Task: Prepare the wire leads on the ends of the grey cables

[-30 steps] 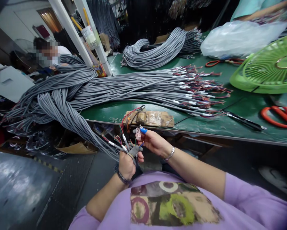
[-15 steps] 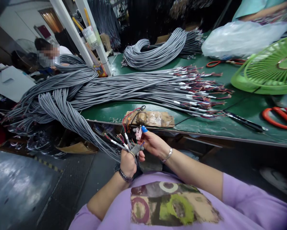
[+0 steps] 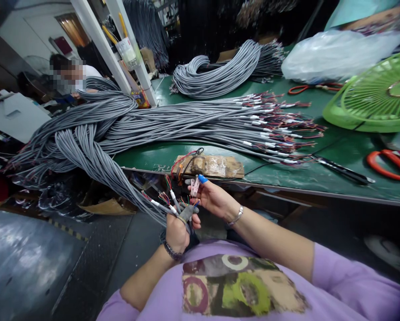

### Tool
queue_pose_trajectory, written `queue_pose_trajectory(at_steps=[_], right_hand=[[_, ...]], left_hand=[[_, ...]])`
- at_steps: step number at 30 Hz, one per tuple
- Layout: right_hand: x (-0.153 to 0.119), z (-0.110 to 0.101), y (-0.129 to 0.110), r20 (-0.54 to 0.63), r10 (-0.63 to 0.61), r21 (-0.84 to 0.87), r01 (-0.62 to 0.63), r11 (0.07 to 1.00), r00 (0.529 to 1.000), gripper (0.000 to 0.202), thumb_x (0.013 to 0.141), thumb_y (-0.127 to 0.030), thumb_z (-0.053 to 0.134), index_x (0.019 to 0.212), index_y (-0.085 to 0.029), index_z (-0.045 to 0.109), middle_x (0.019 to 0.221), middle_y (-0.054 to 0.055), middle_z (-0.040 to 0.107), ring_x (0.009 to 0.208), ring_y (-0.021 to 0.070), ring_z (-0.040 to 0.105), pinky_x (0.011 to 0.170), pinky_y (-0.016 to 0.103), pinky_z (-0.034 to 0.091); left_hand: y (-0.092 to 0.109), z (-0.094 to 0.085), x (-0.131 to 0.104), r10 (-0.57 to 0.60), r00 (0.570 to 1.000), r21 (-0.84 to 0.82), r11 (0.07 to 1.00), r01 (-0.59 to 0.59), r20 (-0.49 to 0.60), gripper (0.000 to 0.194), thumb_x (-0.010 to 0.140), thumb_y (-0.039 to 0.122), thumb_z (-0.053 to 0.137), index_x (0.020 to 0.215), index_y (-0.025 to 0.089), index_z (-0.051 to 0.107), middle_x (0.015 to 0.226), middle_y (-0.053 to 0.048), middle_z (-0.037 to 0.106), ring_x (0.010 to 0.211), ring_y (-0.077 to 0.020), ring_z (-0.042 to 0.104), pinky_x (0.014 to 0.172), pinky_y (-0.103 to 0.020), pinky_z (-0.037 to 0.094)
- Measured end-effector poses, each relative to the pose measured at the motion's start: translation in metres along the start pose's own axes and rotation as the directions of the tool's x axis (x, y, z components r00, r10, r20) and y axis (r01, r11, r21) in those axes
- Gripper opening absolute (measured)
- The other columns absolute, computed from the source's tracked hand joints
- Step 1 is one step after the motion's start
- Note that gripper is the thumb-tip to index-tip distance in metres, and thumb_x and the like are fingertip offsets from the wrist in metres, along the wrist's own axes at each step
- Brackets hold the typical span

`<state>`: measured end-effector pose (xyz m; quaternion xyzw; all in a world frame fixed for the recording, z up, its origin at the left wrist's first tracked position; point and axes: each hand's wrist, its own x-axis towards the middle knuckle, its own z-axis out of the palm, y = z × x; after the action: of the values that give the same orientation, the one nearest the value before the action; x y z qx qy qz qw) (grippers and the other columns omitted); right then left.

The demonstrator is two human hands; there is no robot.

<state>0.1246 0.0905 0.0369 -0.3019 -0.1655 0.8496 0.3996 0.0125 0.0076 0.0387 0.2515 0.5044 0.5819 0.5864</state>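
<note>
My left hand (image 3: 178, 229) is wrapped round a bundle of grey cables (image 3: 103, 171) near their ends; grey covering shows on its thumb. Thin coloured wires (image 3: 189, 202) fan out just above that thumb. Right beside them, my right hand (image 3: 215, 199) pinches a small pale pink clip-like tool (image 3: 195, 186) between thumb and fingers. Blue covering wraps a fingertip of this hand. Behind both hands, a wooden block (image 3: 220, 166) with a dark loop and red wires lies at the front edge of the green table (image 3: 143, 157).
A long pile of grey cables (image 3: 186, 118) spans the table, with a coiled bundle (image 3: 220, 80) behind. To the right are a green fan (image 3: 380, 93), red-handled scissors (image 3: 387, 162), black tweezers (image 3: 345, 170) and a plastic bag (image 3: 333, 55). A person (image 3: 69, 73) is at back left.
My right hand and the pink tool have shifted slightly away from the wire ends. The coloured wires above my left thumb now stand more spread out. My left hand has moved slightly left.
</note>
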Motion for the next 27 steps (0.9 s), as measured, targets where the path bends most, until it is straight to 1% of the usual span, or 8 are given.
queue_pose_trajectory(at_steps=[4,7,9,12,18,24,27], right_hand=[[0.004,-0.001,0.003,0.0,-0.063,0.011,0.063,0.998,0.998,0.025,0.083,-0.038,0.062,0.074,-0.015,0.067,0.07,0.005,0.067,0.059,0.0118,0.057,0.057,0.024,0.049],[0.006,0.001,0.004,-0.022,-0.096,0.026,0.097,0.995,0.995,0.023,0.08,-0.034,0.066,0.069,-0.014,0.067,0.068,0.005,0.067,0.057,0.0113,0.056,0.054,0.022,0.048],[0.006,0.002,0.004,-0.042,-0.099,0.029,0.1,0.995,0.994,0.022,0.08,-0.033,0.066,0.068,-0.014,0.067,0.067,0.005,0.067,0.055,0.0112,0.055,0.052,0.022,0.047],[0.005,0.004,0.004,-0.061,-0.089,0.035,0.092,0.995,0.994,0.023,0.08,-0.035,0.066,0.071,-0.014,0.068,0.069,0.005,0.067,0.056,0.0116,0.055,0.05,0.022,0.046],[0.002,0.0,0.006,-0.01,-0.043,0.058,0.044,0.997,0.999,0.03,0.082,-0.044,0.062,0.074,-0.016,0.066,0.067,0.003,0.065,0.055,0.0113,0.055,0.051,0.024,0.047],[0.002,-0.005,0.004,0.02,-0.088,-0.026,0.088,0.996,0.996,0.021,0.084,-0.034,0.061,0.079,-0.015,0.067,0.071,0.003,0.066,0.062,0.0109,0.059,0.055,0.022,0.048],[0.002,-0.006,0.004,0.023,-0.082,-0.03,0.082,0.996,0.996,0.022,0.086,-0.035,0.059,0.081,-0.015,0.067,0.073,0.004,0.067,0.063,0.0114,0.059,0.055,0.022,0.047]], left_hand=[[-0.001,0.003,0.004,-0.005,1.0,-0.003,1.0,0.005,0.0,0.028,0.063,0.038,0.074,0.066,0.013,0.062,0.046,0.001,0.059,0.037,-0.0081,0.051,0.037,-0.017,0.042],[-0.002,0.005,0.007,-0.02,1.0,0.003,1.0,0.02,0.006,0.029,0.062,0.038,0.074,0.066,0.012,0.062,0.046,0.001,0.06,0.037,-0.0081,0.051,0.037,-0.017,0.043],[-0.003,0.006,0.009,-0.022,1.0,0.007,1.0,0.022,0.012,0.029,0.062,0.038,0.075,0.066,0.012,0.062,0.046,0.0,0.06,0.037,-0.0082,0.051,0.037,-0.018,0.044],[-0.004,0.007,0.011,-0.019,1.0,0.008,1.0,0.019,0.009,0.029,0.061,0.037,0.076,0.066,0.013,0.061,0.046,0.001,0.06,0.037,-0.0083,0.052,0.037,-0.017,0.044],[-0.005,0.003,0.005,0.015,1.0,0.005,1.0,-0.015,0.018,0.027,0.066,0.038,0.073,0.068,0.012,0.064,0.047,0.0,0.06,0.038,-0.0083,0.052,0.038,-0.018,0.044],[-0.002,-0.001,-0.002,0.031,0.999,0.002,1.0,-0.031,0.007,0.027,0.067,0.038,0.072,0.069,0.012,0.064,0.049,0.0,0.06,0.04,-0.0079,0.053,0.038,-0.016,0.042],[0.0,0.0,0.0,0.031,0.999,-0.004,1.0,-0.031,-0.012,0.027,0.065,0.038,0.073,0.067,0.012,0.064,0.049,0.0,0.06,0.039,-0.0078,0.052,0.038,-0.016,0.043]])
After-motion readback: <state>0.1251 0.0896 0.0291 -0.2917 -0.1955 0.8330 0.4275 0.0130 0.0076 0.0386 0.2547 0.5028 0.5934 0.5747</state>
